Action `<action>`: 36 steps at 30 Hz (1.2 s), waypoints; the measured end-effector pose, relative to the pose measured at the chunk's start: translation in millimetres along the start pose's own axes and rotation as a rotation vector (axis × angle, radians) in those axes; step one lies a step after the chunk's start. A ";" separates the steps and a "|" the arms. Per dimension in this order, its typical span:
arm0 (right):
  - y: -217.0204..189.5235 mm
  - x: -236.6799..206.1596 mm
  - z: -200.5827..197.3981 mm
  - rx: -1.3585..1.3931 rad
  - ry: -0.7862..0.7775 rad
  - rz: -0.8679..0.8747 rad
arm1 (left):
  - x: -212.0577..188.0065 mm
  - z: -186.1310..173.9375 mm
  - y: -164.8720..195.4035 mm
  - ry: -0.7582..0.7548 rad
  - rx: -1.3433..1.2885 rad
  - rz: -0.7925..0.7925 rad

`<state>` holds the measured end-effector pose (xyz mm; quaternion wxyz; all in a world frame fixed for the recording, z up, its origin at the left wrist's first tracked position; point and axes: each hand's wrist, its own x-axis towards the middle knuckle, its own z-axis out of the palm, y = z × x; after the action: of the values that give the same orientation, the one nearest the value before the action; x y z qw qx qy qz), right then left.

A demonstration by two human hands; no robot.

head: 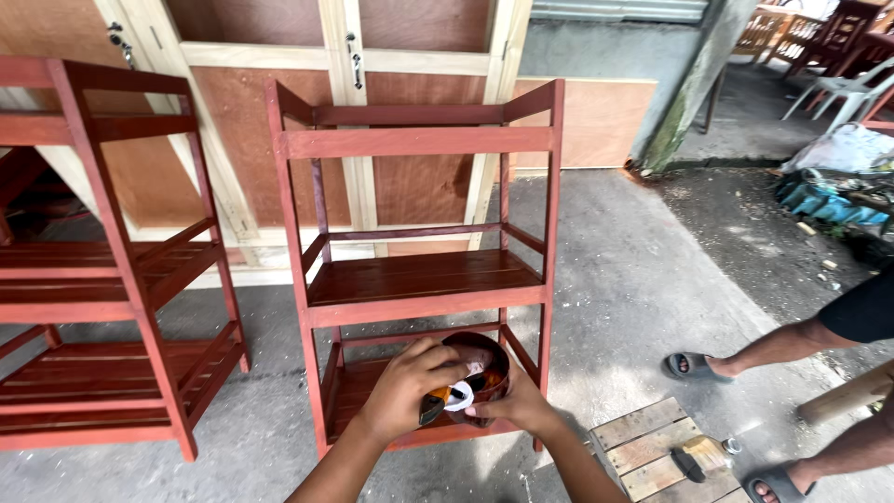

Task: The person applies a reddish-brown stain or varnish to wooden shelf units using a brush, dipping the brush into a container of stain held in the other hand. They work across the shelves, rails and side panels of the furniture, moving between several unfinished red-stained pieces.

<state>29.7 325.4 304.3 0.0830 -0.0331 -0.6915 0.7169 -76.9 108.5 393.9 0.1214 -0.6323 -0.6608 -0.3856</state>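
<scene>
A red-brown stained wooden shelf rack [419, 140] stands on the concrete in front of me. Low in front of its bottom shelf, both my hands hold a small round can of dark stain [482, 355]. My left hand [405, 387] grips the can's left side over a white and orange label. My right hand [517, 405] supports it from below on the right. The inside of the can is dark and glossy.
A second stained rack [102, 279] stands at left. Pale wooden doors with brown panels [345, 56] lean behind. A paintbrush [700, 456] lies on a small slatted pallet [643, 438]. Another person's legs in sandals [745, 359] are at right. Plastic chairs [843, 93] sit far right.
</scene>
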 end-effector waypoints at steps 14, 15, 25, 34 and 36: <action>63.8 32.1 -34.4 0.097 -0.010 -0.074 | 5.0 82.1 -21.5 0.248 -0.022 -0.221; 80.1 29.6 -43.4 0.120 -0.004 -0.058 | 4.9 93.7 -24.1 0.244 -0.034 -0.241; 244.4 43.0 -135.4 0.249 0.042 -0.066 | -12.7 226.7 -58.2 0.343 -0.146 -0.353; 197.1 87.0 -142.0 0.214 0.169 -0.007 | -32.9 297.4 -130.5 1.026 -1.091 -0.949; 191.3 96.1 -138.2 0.243 0.161 -0.025 | -34.3 300.8 -133.3 1.138 -1.224 -1.024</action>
<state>-56.4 471.7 114.4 0.1505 -0.0714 -0.5911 0.7892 -96.5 295.6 121.7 -0.1090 0.0573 -0.3842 -0.9150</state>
